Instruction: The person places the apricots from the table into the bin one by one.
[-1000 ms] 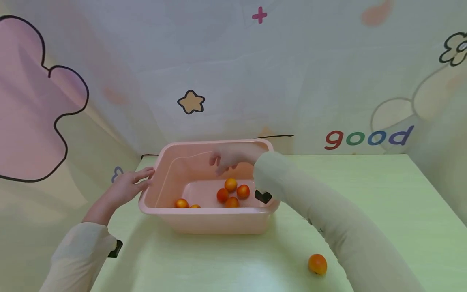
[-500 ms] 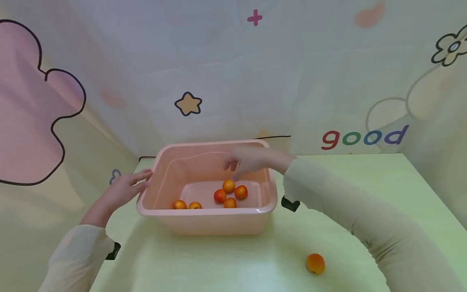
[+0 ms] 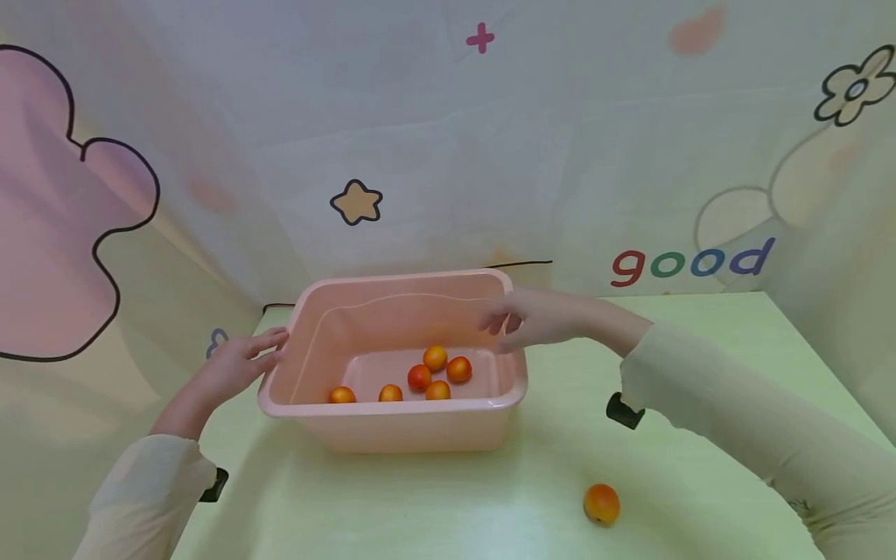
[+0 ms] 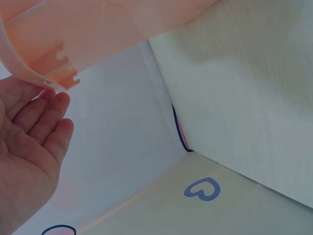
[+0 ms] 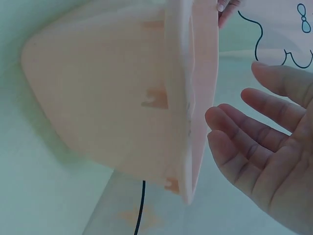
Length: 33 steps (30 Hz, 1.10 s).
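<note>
A pink plastic basin (image 3: 413, 430) stands on the table with several orange-red apricots (image 3: 459, 369) on its floor. My left hand (image 3: 234, 369) rests its fingertips on the basin's left rim; in the left wrist view the other fingers of that hand (image 4: 36, 142) hang relaxed below the rim. Over the basin's right end hovers my right hand (image 3: 535, 319), holding nothing. Its fingers are loosely bent and spread beside the rim in the right wrist view (image 5: 264, 147). One more apricot (image 3: 601, 505) lies on the table at the front right, outside the basin.
The pale green table (image 3: 672, 373) extends to the right of the basin and in front of it. Behind and at the sides hangs a printed cloth (image 3: 434, 148) with a star, flowers and the word "good". Both wrists carry small black devices (image 3: 624, 411).
My right hand has drawn back rightward from over the middle of the basin to its right rim. One apricot near the front wall has rolled to the right. My left hand stays put.
</note>
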### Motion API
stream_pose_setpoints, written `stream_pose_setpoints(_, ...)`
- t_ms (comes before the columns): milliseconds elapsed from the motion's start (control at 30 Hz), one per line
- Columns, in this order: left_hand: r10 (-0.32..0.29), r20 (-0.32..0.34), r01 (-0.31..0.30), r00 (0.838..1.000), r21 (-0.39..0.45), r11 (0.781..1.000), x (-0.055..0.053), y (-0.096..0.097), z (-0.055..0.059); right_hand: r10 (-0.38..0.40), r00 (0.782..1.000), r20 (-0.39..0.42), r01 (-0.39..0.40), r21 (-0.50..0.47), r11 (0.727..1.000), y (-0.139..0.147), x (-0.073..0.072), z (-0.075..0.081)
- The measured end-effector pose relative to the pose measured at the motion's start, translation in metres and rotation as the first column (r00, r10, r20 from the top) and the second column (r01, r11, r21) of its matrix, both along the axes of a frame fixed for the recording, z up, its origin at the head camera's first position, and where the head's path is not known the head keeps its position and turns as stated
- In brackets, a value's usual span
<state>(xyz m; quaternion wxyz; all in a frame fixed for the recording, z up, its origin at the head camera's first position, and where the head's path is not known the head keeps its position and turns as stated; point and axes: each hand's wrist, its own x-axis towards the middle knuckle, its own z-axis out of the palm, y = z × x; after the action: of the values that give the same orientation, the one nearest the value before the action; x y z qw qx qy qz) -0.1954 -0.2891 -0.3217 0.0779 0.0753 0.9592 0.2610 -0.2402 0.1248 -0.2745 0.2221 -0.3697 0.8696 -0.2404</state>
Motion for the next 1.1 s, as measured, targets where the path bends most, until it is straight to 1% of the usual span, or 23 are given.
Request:
stream_pose_setpoints(67, -0.006, -0.004, 0.006, 1.0, -0.01, 1.0, 0.0, 0.0, 0.001, 0.002, 1.0, -0.006, -0.002, -0.02, 1.0, 0.01, 0.004, -0.001)
stream_pose_setpoints(200, -0.012, -0.011, 0.012, 1.0, -0.02, 1.0, 0.0, -0.001, 0.0, -0.025, 1.0, 0.007, 0.025, -0.035, 0.999, 0.026, 0.013, -0.003)
stream_pose_setpoints(467, -0.007, 0.012, 0.007, 1.0, -0.013, 1.0, -0.002, -0.002, -0.001, -0.069, 0.997, 0.044, 0.07, -0.035, 0.997, 0.051, 0.03, -0.015)
stream_pose_setpoints(733, -0.005, 0.009, 0.006, 1.0, -0.021, 1.0, -0.001, 0.0, 0.0, -0.075, 0.992, 0.105, 0.078, -0.022, 0.997, 0.067, 0.042, -0.033)
stream_pose_setpoints(867, -0.007, 0.001, 0.007, 1.0, -0.03, 1.0, -0.001, 0.0, 0.0, -0.079, 0.984, 0.162, 0.083, -0.019, 0.996, 0.071, 0.047, -0.043)
stream_pose_setpoints(1000, -0.01, 0.001, 0.01, 1.0, -0.032, 0.999, -0.001, 0.0, 0.001, -0.078, 0.974, 0.211, 0.081, -0.008, 0.997, 0.072, 0.051, -0.058)
stream_pose_setpoints(1100, -0.012, 0.003, 0.012, 1.0, -0.036, 0.999, -0.001, 0.0, 0.001, -0.06, 0.974, 0.22, 0.059, 0.011, 0.998, 0.072, 0.055, -0.07)
